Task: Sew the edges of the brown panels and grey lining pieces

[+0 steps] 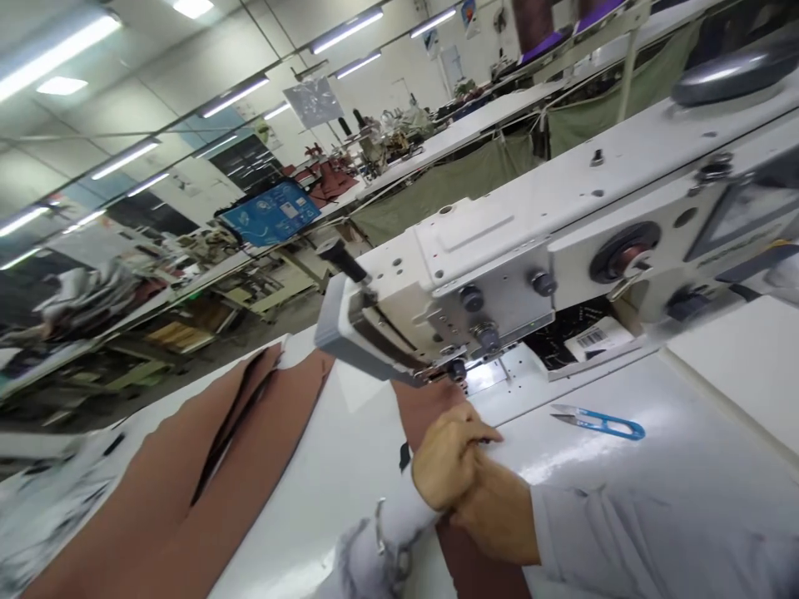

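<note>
Under the head of a white sewing machine (430, 274) lies a strip of brown fabric (424, 408). It runs toward me beneath both hands and hangs down at the lower edge of the view. My left hand (444, 456) is closed on the fabric close to the needle area, with curled fingers. Pressed against it, my right hand (503, 509) is closed on the same strip; its fingertips are mostly hidden behind the left hand. Blue thread snips (602, 422) rest on the table to the right of the hands.
A larger brown fabric piece (156, 466) with a dark-edged slit spreads over the table on the left. Behind the machine's needle end, a small box with a barcode label (598, 339) sits in a recess. Other worktables (437, 137) stand farther back.
</note>
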### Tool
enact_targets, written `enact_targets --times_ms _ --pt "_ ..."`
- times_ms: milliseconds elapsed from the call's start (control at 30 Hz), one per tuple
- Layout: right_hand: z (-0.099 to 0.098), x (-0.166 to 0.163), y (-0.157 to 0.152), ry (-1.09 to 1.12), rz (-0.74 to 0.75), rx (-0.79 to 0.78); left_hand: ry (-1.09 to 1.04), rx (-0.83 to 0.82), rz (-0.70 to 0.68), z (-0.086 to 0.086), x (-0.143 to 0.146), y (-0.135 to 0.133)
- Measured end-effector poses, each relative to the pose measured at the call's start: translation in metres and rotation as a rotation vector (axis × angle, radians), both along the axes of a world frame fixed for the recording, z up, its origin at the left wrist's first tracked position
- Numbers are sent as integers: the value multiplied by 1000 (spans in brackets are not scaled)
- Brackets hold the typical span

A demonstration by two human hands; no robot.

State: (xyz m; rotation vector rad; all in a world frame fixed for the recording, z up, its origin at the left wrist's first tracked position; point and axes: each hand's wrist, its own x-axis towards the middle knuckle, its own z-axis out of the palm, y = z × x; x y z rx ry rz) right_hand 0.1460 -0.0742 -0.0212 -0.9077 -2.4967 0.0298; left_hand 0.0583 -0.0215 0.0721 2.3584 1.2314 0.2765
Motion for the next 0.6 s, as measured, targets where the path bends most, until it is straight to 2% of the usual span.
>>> enact_targets --times_ms 100,233,267,333,433,500,600 --pt "-4 -11 0 -52 46 32 288 49 -20 -5 -44 11" --pt "-2 -8 -5 -88 77 67 349 149 -98 -22 -56 41" --pt "-1 -5 -8 -88 96 64 330 190 -99 -27 -56 44" --pt "5 4 -15 -81 118 57 243 324 -18 -36 -58 41" --pt "16 16 -25 -65 177 86 -21 492 93 -52 -70 27" --pt "22 22 -31 -86 245 119 -159 500 40 -62 -79 19" --pt "25 25 -37 -129 316 173 -204 487 -21 -73 -85 15"
